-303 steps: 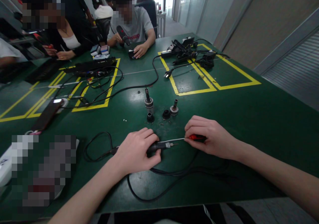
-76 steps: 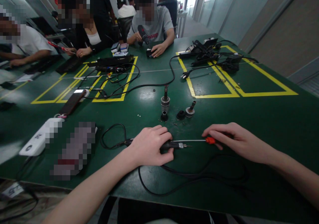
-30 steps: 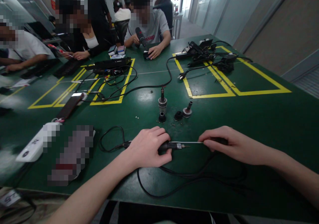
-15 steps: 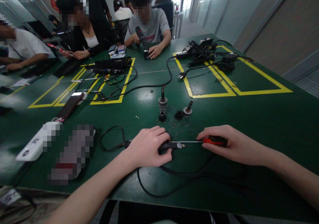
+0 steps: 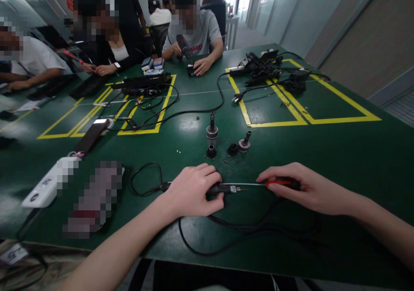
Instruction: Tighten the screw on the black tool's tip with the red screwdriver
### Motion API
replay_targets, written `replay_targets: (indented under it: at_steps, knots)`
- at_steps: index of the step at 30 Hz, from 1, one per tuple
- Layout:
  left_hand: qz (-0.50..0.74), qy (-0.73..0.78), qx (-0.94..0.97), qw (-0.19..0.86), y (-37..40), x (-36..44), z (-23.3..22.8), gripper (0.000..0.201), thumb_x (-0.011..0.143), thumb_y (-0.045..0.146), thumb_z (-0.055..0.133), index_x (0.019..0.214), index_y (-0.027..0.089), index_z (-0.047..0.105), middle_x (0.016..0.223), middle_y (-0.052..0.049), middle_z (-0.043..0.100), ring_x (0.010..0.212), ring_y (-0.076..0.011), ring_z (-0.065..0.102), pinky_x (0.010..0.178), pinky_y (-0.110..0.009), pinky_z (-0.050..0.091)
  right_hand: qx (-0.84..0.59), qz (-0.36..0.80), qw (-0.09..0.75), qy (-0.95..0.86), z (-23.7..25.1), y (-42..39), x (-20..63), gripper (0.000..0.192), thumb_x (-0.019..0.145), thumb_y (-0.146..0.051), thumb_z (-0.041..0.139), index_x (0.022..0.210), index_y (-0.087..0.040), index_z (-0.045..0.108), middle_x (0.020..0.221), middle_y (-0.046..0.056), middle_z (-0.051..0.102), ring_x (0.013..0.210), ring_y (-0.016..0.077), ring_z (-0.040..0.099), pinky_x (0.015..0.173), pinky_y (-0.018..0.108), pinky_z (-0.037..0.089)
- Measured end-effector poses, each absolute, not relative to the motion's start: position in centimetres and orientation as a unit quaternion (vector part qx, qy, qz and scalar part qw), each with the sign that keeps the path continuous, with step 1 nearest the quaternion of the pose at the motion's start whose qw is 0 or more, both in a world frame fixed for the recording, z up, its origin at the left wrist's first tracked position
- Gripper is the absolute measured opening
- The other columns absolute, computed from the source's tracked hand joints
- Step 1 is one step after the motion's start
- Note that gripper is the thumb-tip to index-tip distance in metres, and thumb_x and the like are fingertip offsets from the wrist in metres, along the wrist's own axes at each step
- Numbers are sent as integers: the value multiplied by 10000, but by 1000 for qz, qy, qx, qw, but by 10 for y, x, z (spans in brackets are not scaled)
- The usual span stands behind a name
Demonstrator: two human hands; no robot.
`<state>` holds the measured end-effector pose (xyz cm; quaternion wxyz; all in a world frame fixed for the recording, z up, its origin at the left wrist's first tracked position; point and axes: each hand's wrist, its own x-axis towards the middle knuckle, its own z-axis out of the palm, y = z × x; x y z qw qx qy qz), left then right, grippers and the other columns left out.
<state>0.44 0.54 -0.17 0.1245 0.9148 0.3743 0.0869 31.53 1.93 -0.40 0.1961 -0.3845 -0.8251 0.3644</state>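
Observation:
My left hand point(image 5: 196, 190) is wrapped around a black corded tool handle point(image 5: 216, 189) lying over the table. A silvery metal collar and thin bare pins stick out of its right end. My right hand point(image 5: 299, 187) grips a screwdriver point(image 5: 281, 183) by its red and black handle, with the fingertips near the shaft. The long thin shaft points left and meets my left fingers, which hide its tip. Beyond the hands stand a metal tube-like part point(image 5: 212, 131), a black collar point(image 5: 211, 152), a second black collar point(image 5: 232, 149) and a round metal part with a stem point(image 5: 245, 142).
Tiny screws point(image 5: 226, 161) lie near the collars. A black cable point(image 5: 207, 254) loops close to me. On the left are a white power strip point(image 5: 47, 187), a phone point(image 5: 92, 136) and a blurred-out flat object point(image 5: 95, 198). Co-workers point(image 5: 194, 36) sit across the green table.
My right hand has shifted slightly right with the screwdriver, whose handle looks turned a little. My left hand keeps its hold on the black tool handle.

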Motion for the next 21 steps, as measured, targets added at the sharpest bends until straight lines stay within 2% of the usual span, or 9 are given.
replay_targets:
  at_steps: [2, 4, 7, 12, 14, 18, 21]
  knots:
    - [89, 374, 915, 123, 5, 5, -2, 144, 927, 316, 629, 909, 186, 688, 893, -30, 711, 846, -210, 674, 685, -331, 485, -386, 365, 187, -826, -5, 19, 316, 502, 1109, -599, 468, 1080, -257, 834, 646, 11, 706, 585, 190, 661, 600, 313, 502]
    - [90, 375, 915, 122, 6, 4, -2, 138, 920, 315, 638, 901, 186, 685, 891, -29, 711, 845, -209, 674, 682, -330, 484, -392, 367, 181, -824, -4, 19, 316, 517, 1114, -604, 454, 1090, -252, 832, 626, 5, 685, 547, 180, 624, 564, 304, 481]
    - [88, 376, 914, 124, 6, 4, -2, 133, 920, 315, 641, 909, 191, 686, 894, -28, 714, 841, -207, 669, 692, -329, 491, -403, 383, 184, -811, -1, 19, 316, 456, 1053, -622, 576, 1128, -251, 830, 764, 42, 764, 619, 199, 674, 564, 303, 522]
    - [85, 378, 913, 127, 5, 4, -2, 137, 929, 322, 636, 921, 197, 689, 903, -32, 721, 850, -210, 669, 700, -327, 497, -416, 373, 209, -803, -1, 18, 317, 409, 942, -642, 730, 1101, -282, 844, 988, 85, 828, 799, 261, 759, 724, 374, 631]
    - [82, 380, 913, 127, 5, 5, -2, 137, 927, 321, 639, 922, 195, 691, 900, -31, 718, 856, -211, 672, 701, -328, 498, -417, 362, 206, -808, -2, 19, 316, 417, 965, -645, 701, 1102, -277, 842, 935, 78, 822, 765, 253, 752, 694, 367, 617]
    - [79, 380, 913, 125, 5, 5, -3, 135, 918, 319, 646, 911, 191, 689, 890, -26, 708, 852, -209, 671, 697, -330, 499, -414, 385, 190, -803, -3, 20, 315, 554, 1079, -680, 482, 1119, -254, 833, 636, 18, 676, 559, 201, 636, 544, 320, 510]
    - [75, 381, 913, 124, 5, 5, -2, 135, 919, 322, 649, 902, 192, 685, 880, -24, 702, 844, -209, 669, 685, -329, 492, -418, 408, 190, -789, -3, 20, 315, 559, 1054, -710, 522, 1116, -248, 831, 689, 29, 698, 590, 197, 638, 553, 313, 512]
